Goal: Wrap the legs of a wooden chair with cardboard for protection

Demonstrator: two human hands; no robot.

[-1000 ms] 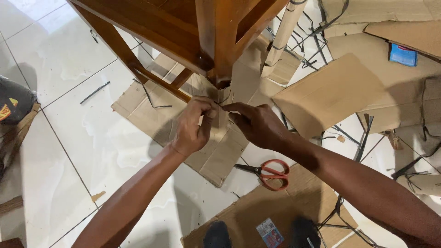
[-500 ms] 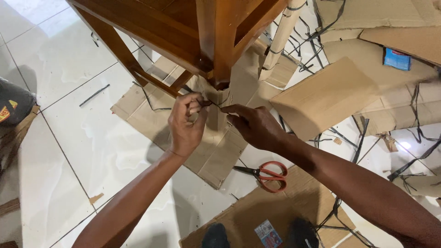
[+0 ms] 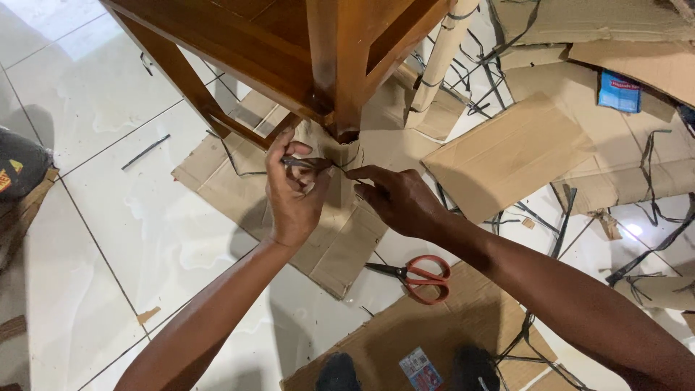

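Glossy white tiled floor [image 3: 108, 217] under scattered flat cardboard sheets [image 3: 507, 156], glare patches near the edges.

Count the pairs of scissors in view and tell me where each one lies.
1. The red-handled scissors lie on the floor just below the right forearm, at the edge of a cardboard sheet. More could be hidden under the scattered cardboard or the wooden furniture.

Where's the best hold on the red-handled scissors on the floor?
Probably the red loop handles of the scissors, taken from above at the handle end. They lie flat on the cardboard edge, blades closed and pointing left, handles right; the loops are the thick part, clear of the right hand.
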